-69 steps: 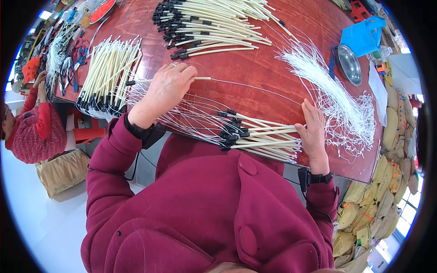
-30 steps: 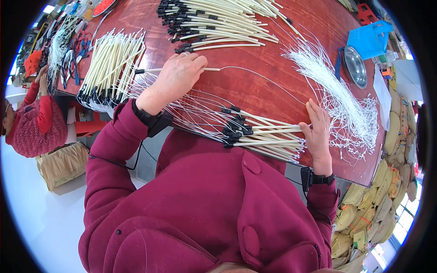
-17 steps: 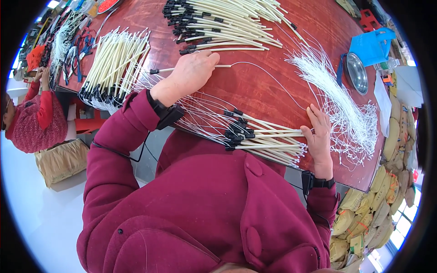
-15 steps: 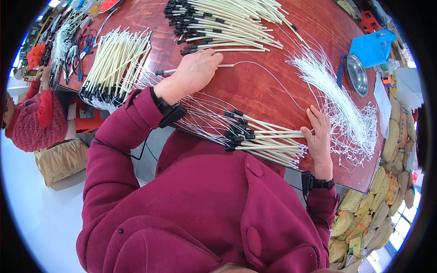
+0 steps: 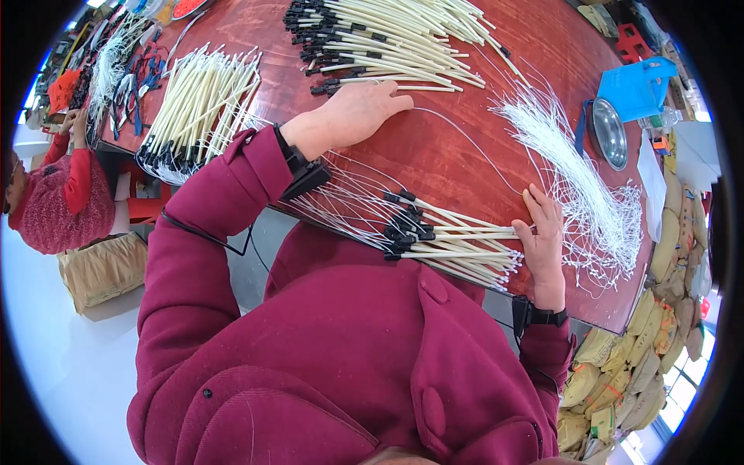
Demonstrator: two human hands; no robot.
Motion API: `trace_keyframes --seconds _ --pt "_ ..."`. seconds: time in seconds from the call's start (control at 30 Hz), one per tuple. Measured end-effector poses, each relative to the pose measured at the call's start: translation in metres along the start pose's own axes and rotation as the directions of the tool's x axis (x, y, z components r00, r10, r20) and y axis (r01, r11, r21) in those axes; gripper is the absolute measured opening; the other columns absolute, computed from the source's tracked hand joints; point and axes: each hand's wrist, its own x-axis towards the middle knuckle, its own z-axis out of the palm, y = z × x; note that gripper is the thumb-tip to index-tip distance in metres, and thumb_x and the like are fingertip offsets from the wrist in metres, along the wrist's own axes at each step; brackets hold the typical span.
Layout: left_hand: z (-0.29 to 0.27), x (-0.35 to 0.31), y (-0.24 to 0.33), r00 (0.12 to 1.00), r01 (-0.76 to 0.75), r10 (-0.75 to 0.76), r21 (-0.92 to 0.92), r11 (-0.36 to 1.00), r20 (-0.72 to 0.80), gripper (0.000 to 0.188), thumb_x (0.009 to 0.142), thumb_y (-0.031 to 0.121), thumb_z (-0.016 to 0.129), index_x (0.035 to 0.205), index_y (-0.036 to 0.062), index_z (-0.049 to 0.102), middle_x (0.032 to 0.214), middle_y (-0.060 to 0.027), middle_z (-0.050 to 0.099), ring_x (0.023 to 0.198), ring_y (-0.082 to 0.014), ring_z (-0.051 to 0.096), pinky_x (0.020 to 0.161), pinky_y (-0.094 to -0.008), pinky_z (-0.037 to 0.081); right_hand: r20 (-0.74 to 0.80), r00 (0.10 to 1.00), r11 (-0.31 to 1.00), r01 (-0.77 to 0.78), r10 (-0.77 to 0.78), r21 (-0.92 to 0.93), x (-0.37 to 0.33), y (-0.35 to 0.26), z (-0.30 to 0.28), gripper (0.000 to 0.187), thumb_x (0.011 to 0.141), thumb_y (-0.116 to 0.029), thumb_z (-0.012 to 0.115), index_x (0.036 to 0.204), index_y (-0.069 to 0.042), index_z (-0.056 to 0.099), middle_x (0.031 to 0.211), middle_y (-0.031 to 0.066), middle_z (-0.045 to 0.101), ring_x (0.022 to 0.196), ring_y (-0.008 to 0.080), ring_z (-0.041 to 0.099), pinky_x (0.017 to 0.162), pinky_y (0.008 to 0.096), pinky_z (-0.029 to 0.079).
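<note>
My left hand (image 5: 358, 115) reaches over the middle of the table, its fingers curled down. What lies between them is hidden beneath the hand. A white cord (image 5: 457, 130) comes out from under its fingertips and curves across toward my right hand (image 5: 542, 229). That hand lies with fingers stretched and thumb apart, its fingertips by the cord's far end. Close beside its thumb rests a small pile of cream tubes (image 5: 469, 232) with black end pieces (image 5: 407, 225); thin white cords (image 5: 349, 205) trail left from them under my left forearm.
A large pile of cream tubes (image 5: 418, 46) lies at the far side, another bundle (image 5: 205, 105) at left. White cords (image 5: 573, 174) lie heaped at right, near a metal bowl (image 5: 609, 133) and blue bag (image 5: 635, 87). A person (image 5: 66, 190) sits at left; sacks (image 5: 643, 349) are stacked at right.
My left hand has slid to the right, covering the tube end that showed under it before. My right hand has hardly moved.
</note>
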Motion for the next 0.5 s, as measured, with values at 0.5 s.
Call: trace_keyframes --seconds 0.5 --pt "-0.001 -0.014 0.019 0.999 -0.042 0.042 -0.079 0.996 0.005 0.027 0.091 0.005 0.056 0.117 0.0093 0.06 0.102 -0.0116 0.059 0.099 -0.0317 0.064 0.081 -0.0415 0.053 -0.025 1.0 1.0 0.017 -0.017 -0.001 0.001 -0.001 0.002 0.058 0.089 -0.037 0.075 0.132 0.002 0.064 0.141 0.0135 0.059 0.123 0.034 0.054 0.106 0.0449 0.042"
